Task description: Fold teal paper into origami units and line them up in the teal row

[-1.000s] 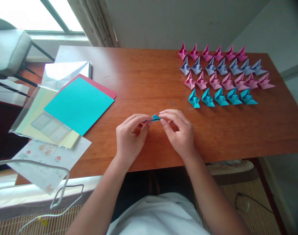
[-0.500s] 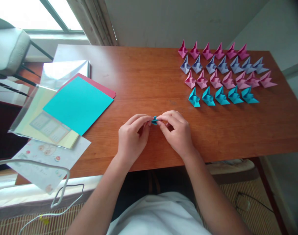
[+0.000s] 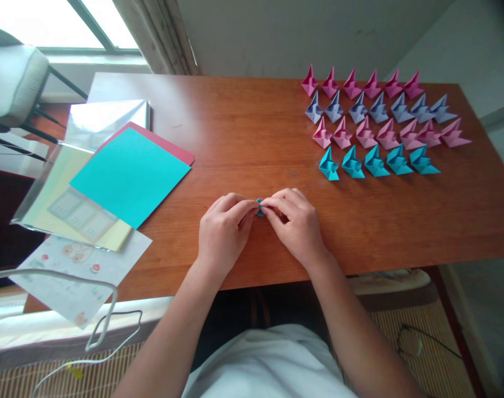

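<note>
Between my fingertips, just above the front of the wooden table, is a small folded piece of blue origami paper (image 3: 260, 208). My left hand (image 3: 226, 229) pinches its left side with thumb and forefinger. From the other side my right hand (image 3: 295, 224) grips it the same way, and the two sets of fingertips nearly meet. Most of the folded paper is hidden behind the fingers. Beyond my right hand stands a row of turquoise origami pieces (image 3: 375, 161) with pointed tips.
Behind the turquoise row stand rows of pink (image 3: 365, 133), lavender (image 3: 357, 109) and magenta (image 3: 352, 85) origami pieces. At left, a turquoise sheet (image 3: 131, 176) lies over a red sheet (image 3: 163, 141) and a plastic packet of yellow paper (image 3: 65, 174). A white cable (image 3: 82, 278) crosses the lower left.
The folded blue paper has turned slightly between my fingers, and less of it shows. My hands have drawn a little closer together.
</note>
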Tool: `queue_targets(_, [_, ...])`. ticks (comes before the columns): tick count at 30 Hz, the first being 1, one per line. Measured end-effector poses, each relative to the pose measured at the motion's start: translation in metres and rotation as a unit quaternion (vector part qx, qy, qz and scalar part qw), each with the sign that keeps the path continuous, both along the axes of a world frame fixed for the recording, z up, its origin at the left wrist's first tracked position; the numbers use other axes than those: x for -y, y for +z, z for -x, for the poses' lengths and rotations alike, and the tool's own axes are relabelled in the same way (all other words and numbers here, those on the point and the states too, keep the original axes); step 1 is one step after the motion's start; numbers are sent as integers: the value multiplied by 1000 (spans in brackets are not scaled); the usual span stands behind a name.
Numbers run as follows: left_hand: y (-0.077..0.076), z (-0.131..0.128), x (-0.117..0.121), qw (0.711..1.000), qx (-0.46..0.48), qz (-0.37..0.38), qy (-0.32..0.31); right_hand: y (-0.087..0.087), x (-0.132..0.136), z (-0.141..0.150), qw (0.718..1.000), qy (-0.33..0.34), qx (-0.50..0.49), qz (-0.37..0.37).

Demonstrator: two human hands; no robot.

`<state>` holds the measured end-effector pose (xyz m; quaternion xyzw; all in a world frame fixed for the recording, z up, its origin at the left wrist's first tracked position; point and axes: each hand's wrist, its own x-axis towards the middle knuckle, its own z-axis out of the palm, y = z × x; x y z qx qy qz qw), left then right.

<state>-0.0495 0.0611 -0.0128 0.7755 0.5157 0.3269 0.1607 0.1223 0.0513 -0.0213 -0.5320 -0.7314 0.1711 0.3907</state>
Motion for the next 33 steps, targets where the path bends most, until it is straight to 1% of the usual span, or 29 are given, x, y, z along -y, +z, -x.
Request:
queue_targets(6, [5, 0, 1, 998, 52, 47, 7, 3, 2, -2, 1000, -3, -25, 2])
queue_targets(11, [7, -1, 1, 995, 85, 49, 10, 5, 3, -2, 999, -12, -38, 8])
queue_targets(19, [4, 0, 0, 997, 69, 31, 10, 1, 1, -2, 999, 0, -28, 18])
queue_targets(23, [2, 0, 0, 998, 43, 37, 15, -3, 1, -2, 1000, 0, -2, 8])
queue_targets(26, [1, 0, 0, 999, 21, 26, 10, -5, 1, -2, 1000, 5, 17, 10])
queue_targets(30, [1, 1, 1, 1000, 13, 19, 2, -3, 2, -2, 999, 17, 26, 9])
queue_targets(33, [3, 1, 1, 999, 37, 34, 0, 0, 3, -4, 1000, 13, 5, 8])
